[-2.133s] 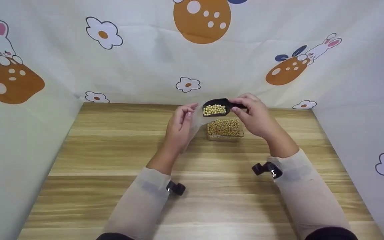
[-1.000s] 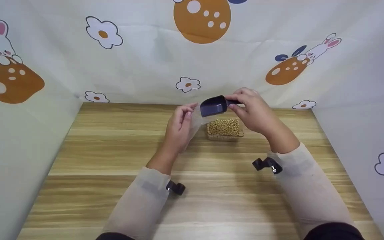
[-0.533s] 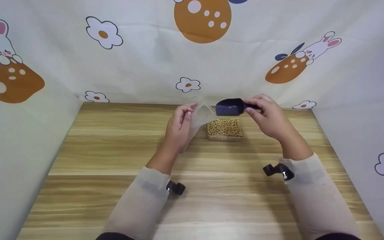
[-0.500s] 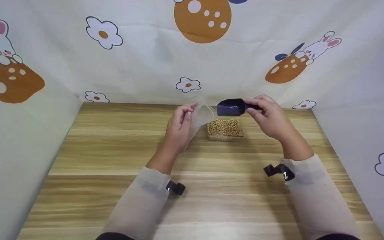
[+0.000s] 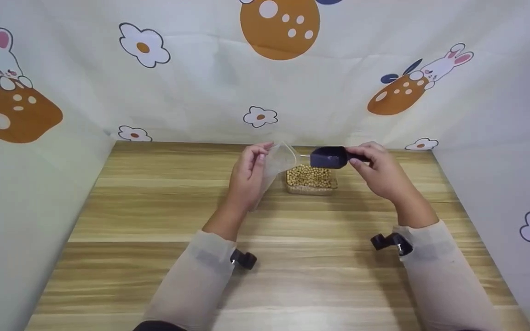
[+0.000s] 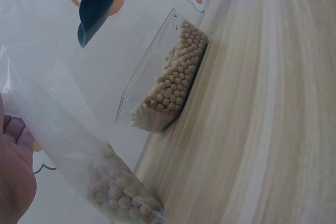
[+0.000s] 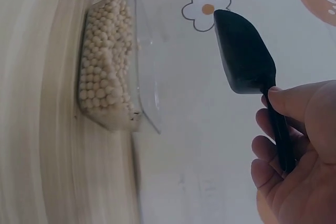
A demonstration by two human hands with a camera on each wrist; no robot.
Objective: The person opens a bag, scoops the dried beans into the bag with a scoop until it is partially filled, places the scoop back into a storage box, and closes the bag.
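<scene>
Right hand (image 5: 380, 172), nearly closed: black scoop (image 7: 242, 56) being pinched by its slim handle (image 7: 282, 142) | left hand (image 5: 246, 177), loosely curled: creased clear bag (image 6: 65, 129), bottom filled with round beans (image 6: 123, 195), being held near scoop | rectangular see-through box (image 6: 151, 72) of beans being borne by wood-grain table (image 5: 154, 207) | left hand being cut off in left-wrist view

The scoop (image 5: 328, 157) looks like dark, smooth plastic, with a soft sheen inside its bowl. Thin, cloudy film makes up the bag (image 6: 58, 124), creased and faintly shiny where it folds. The container (image 7: 147, 66) is clear, hard and glossy, plastic by its look, and the beans (image 7: 105, 56) are smooth and mostly matt. Streaked wood grain covers the smooth tabletop (image 5: 154, 276), which shines softly near the front. Printed, matt, lightly wrinkled material, seemingly cloth, forms the backdrop (image 5: 191, 87).
</scene>
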